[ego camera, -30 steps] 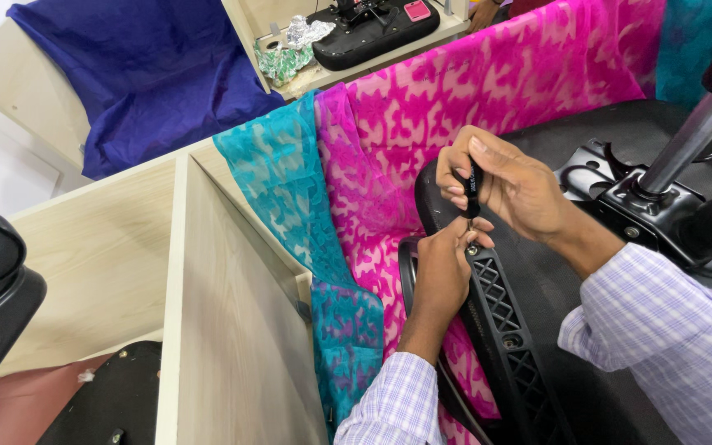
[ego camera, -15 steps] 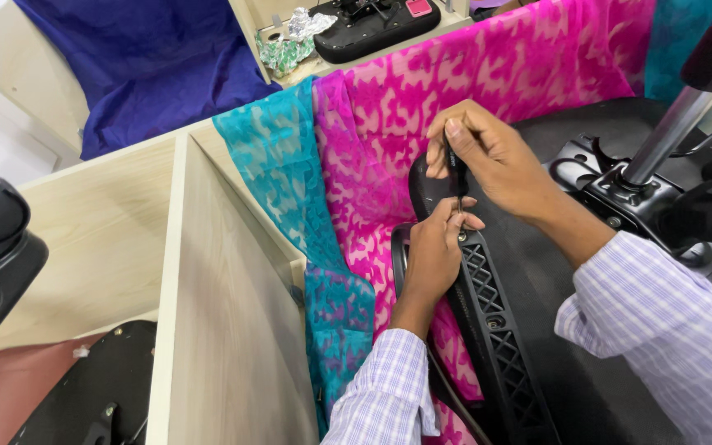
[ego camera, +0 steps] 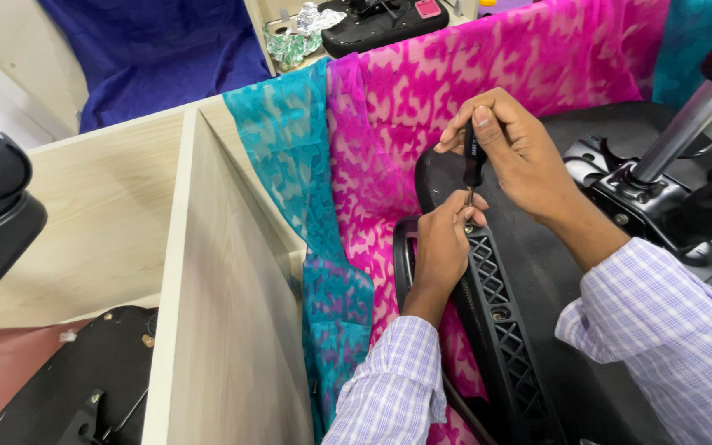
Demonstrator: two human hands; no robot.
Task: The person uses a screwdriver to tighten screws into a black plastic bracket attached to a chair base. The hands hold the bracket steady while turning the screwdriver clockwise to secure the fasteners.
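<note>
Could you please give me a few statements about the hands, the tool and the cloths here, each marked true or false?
1. The right hand grips a black-handled screwdriver. True.
2. The left hand rests flat on the wooden divider. False: it pinches at the screwdriver tip on the black lattice part.
3. The pink cloth lies beside a teal cloth. True.
4. The screwdriver lies loose on the blue cloth. False: it is held, nearly upright, over the lattice part.
5. Both sleeves are plain red. False: they are pale checked.
</note>
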